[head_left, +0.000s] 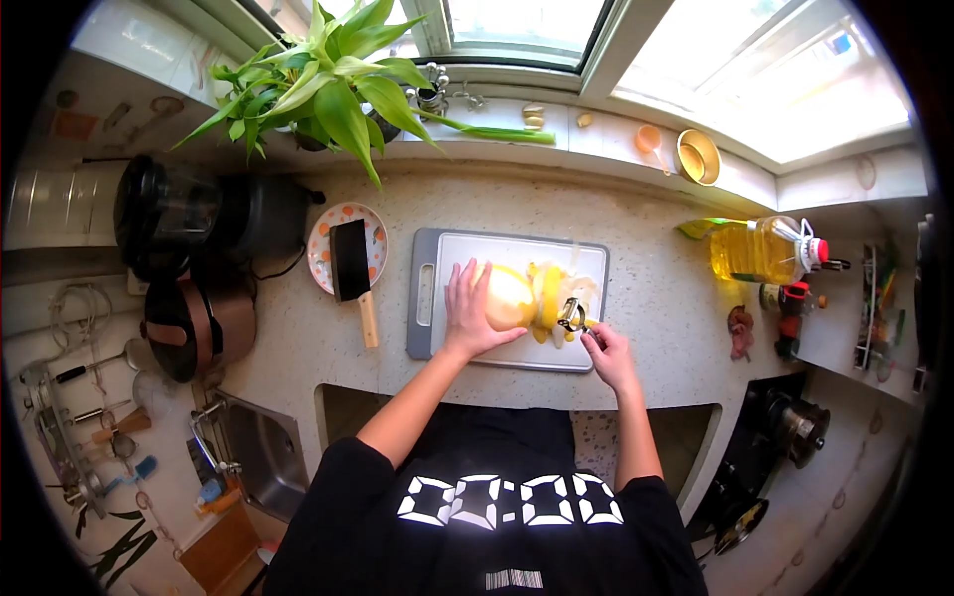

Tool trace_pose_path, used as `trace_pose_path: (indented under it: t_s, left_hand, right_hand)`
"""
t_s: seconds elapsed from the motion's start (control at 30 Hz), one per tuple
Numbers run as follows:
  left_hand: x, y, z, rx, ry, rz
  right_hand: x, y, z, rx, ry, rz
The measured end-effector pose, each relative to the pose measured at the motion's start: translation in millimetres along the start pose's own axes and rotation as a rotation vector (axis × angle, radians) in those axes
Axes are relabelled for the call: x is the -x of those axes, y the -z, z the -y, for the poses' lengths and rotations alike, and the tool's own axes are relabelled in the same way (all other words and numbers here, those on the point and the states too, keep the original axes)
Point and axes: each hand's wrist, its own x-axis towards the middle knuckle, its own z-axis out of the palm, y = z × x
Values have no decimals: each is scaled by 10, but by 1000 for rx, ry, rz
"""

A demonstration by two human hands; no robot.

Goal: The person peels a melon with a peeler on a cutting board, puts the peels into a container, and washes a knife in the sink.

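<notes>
A large, partly peeled yellow melon-like fruit point(510, 297) rests on a white cutting board point(556, 355) with a grey rim. My left hand point(474, 314) presses on its left side and holds it, thumb along the near edge. In my right hand point(608, 353) is a peeler point(573, 316), closed in the fingers by its handle, with its metal head over the peelings. Yellow peel strips point(547, 288) and paler pieces lie on the board just right of the fruit. The exact kind of fruit cannot be made out.
A cleaver point(350, 263) with a wooden handle lies across a patterned plate point(320, 246) at left. An oil bottle point(760, 250) stands right. Along the windowsill are a leafy plant point(328, 94) and a yellow bowl point(698, 157). A sink point(268, 447) is at lower left.
</notes>
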Motion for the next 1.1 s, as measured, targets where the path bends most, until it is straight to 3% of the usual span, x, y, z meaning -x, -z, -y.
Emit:
trace_pose_path:
  t_s: [0.07,0.2,0.27,0.5,0.63,0.73,0.83,0.93,1.03,1.1]
  left_hand:
    - [-75,235,-304,-152,-71,62]
    - [-233,86,-606,-9,-253,159]
    - [-246,-193,-571,147,-286,224]
    - [-302,-193,-570,68,-293,154]
    - [-354,-139,-489,72,-224,183]
    - [-350,-158,-494,40,-245,209]
    - [-360,-201,-568,-20,-269,212]
    - [-360,-234,-608,-87,-290,197]
    - [-393,-277,-572,-123,-318,165]
    - [-415,-314,-537,-127,-340,160]
  right_hand:
    - [50,-23,-38,-170,19,4]
    - [152,16,65,-495,-88,172]
    - [165,7,2,-552,-119,198]
    - [244,-13,-54,-603,-77,83]
    - [293,171,66,72,-76,-139]
    - [305,210,26,146,-56,-250]
    - [334,267,-61,35,-94,-185]
    - [352,147,-261,-452,-32,-74]
    - [407,194,-313,-714,-141,-83]
    - [411,230,-304,-692,-155,-112]
